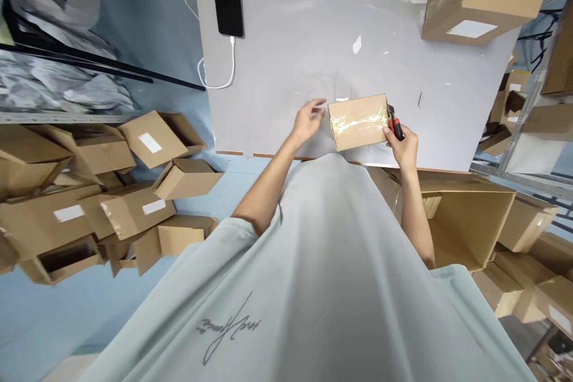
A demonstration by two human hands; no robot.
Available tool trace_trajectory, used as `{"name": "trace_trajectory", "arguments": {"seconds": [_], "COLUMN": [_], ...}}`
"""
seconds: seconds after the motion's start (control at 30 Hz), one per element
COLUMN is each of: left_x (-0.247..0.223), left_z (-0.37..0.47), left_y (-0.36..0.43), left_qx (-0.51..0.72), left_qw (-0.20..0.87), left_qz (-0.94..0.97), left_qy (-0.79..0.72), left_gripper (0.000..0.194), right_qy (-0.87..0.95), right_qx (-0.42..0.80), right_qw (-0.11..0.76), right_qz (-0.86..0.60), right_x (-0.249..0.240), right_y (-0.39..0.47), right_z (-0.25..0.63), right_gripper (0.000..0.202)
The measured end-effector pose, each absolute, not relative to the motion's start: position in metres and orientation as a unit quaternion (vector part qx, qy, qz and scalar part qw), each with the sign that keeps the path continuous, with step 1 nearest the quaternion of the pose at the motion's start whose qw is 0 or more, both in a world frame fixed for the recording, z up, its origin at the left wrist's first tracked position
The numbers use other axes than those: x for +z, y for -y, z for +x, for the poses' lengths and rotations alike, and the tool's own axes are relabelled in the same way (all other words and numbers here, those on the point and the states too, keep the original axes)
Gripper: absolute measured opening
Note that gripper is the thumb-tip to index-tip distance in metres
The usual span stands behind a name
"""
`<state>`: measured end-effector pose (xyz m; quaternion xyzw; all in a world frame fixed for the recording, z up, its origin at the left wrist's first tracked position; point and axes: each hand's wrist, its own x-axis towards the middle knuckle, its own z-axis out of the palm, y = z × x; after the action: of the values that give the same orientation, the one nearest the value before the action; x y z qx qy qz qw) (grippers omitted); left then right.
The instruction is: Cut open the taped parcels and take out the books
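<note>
A small cardboard box with shiny clear tape along its side is at the near edge of the table, slightly tilted in view. My right hand is closed around a red and black box cutter at the box's right end. The thumb of that hand presses on the box's corner, so it grips both. Whether the box rests on the table or is lifted a little, I cannot tell. Just left of the box, my left hand is empty, with its fingers apart and not touching the cardboard.
A black phone with a white cable lies at the table's far left. At the far right stands a larger taped carton. Paper scraps dot the tabletop. Opened cartons are piled on the left; a big open carton sits below right.
</note>
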<state>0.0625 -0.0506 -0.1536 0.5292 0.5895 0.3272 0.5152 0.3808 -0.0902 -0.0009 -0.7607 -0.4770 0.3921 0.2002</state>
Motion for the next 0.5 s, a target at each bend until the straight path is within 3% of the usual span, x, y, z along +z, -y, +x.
{"name": "trace_trajectory", "arguments": {"seconds": [0.13, 0.23, 0.5], "left_x": [-0.095, -0.066, -0.061], "left_z": [0.049, 0.047, 0.05], "left_y": [0.032, 0.026, 0.024], "left_qx": [0.36, 0.342, 0.336], "left_qw": [0.493, 0.503, 0.51], "left_qz": [0.555, 0.59, 0.611], "left_qy": [-0.565, -0.531, -0.504], "left_gripper": [0.034, 0.024, 0.015], "right_qy": [0.521, 0.551, 0.605], "right_qx": [0.294, 0.219, 0.359], "right_qw": [0.09, 0.069, -0.039], "right_qz": [-0.796, -0.802, -0.71], "right_x": [0.019, 0.045, 0.08], "right_y": [0.096, 0.108, 0.13], "right_z": [0.366, 0.347, 0.258], "right_gripper": [0.056, 0.06, 0.067]}}
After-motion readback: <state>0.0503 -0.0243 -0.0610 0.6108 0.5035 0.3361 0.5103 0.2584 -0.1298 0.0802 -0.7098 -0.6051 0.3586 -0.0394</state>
